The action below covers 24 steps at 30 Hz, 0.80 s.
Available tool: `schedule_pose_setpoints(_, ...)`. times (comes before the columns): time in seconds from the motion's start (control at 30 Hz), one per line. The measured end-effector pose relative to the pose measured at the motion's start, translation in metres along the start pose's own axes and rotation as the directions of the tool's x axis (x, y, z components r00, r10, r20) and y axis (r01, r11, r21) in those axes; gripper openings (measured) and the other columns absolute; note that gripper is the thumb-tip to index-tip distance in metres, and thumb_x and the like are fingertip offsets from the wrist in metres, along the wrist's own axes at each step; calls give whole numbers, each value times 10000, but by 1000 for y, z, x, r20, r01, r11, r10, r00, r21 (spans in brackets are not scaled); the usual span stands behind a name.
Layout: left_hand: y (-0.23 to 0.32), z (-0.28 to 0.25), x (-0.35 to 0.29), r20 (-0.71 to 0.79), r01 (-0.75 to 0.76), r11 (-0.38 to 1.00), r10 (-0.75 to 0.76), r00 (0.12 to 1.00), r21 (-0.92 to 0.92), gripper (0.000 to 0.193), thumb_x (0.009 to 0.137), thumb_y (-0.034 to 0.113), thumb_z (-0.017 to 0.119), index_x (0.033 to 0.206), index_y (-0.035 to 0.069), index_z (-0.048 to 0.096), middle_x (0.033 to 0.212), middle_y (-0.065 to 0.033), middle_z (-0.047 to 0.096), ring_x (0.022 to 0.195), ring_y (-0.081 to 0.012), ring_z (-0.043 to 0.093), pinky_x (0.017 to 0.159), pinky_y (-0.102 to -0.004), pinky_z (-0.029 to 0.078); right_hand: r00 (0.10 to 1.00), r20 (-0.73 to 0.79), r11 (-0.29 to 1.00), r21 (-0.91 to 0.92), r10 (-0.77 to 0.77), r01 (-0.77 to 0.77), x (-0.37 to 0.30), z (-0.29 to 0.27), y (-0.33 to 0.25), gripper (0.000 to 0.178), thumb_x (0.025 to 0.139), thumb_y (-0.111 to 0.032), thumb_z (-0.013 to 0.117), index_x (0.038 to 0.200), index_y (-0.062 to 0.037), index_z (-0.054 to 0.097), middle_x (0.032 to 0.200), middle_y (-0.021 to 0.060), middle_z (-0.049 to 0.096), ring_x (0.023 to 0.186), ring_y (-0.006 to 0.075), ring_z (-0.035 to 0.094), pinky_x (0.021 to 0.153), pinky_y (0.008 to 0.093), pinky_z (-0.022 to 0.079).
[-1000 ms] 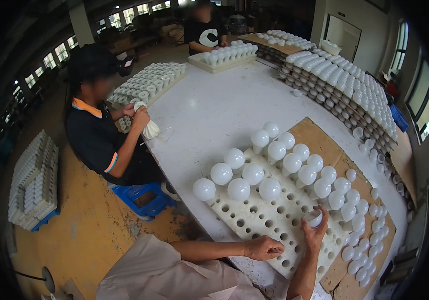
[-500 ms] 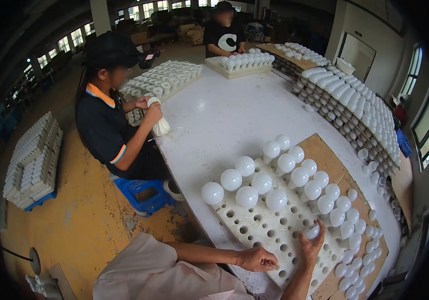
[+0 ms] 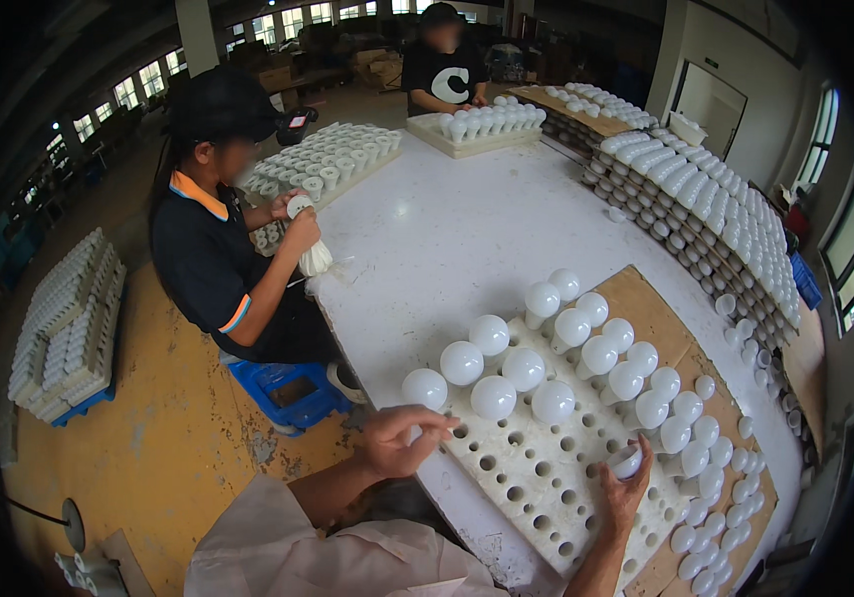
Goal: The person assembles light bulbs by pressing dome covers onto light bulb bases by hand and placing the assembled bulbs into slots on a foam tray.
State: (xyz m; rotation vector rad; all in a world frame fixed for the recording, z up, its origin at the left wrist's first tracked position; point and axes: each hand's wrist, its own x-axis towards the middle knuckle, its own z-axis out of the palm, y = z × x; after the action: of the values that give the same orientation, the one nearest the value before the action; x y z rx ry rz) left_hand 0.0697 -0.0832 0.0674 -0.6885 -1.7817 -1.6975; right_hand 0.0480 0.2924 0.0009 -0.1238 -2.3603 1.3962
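Note:
My right hand [image 3: 626, 493] is closed around a white bulb cover [image 3: 626, 461], just above the perforated tray. My left hand [image 3: 407, 439] is at the tray's near left corner, thumb and fingers pinched together; whatever they may hold is too small to make out. Below and between the hands lies the pale foam tray [image 3: 519, 468], full of round holes. Round white light bulbs [image 3: 493, 398] stand in its far left part, and a longer double row of bulbs [image 3: 625, 380] runs down its right side.
Loose white bulb covers [image 3: 706, 542] lie on a brown cardboard sheet [image 3: 681, 348] to the right. Stacked trays of bulbs [image 3: 696, 199] rise along the table's far right. A co-worker [image 3: 223, 229] sits at the left beside another tray; another person [image 3: 444, 70] stands across the white table [image 3: 427, 249].
My left hand has moved left and away from the tray's middle to its near left corner. My right hand stays almost in place with the bulb cover.

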Motion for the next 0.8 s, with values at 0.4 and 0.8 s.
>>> schedule_pose_setpoints(0.4, -228, -113, 7, -467, 515, 764, -318, 825, 388, 274, 877, 21, 563, 1146, -28, 569, 1042, -165, 679, 886, -189, 671, 759, -282, 530, 1000, 12, 999, 33, 12, -13, -2, -7, 6, 775, 624, -91, 782, 1318, -76, 438, 1093, 109, 516, 908, 226, 545, 753, 345, 481)
schedule_pose_setpoints(0.8, -271, -110, 14, -413, 563, 584, -383, 827, 585, 371, 814, 10, 580, 1185, 1, 559, 1032, -190, 670, 912, -257, 677, 773, -332, 539, 996, 15, 993, 76, 86, -87, -5, -1, -27, 719, 674, -164, 743, 1321, -66, 442, 1112, 105, 511, 987, 232, 513, 865, 357, 442)
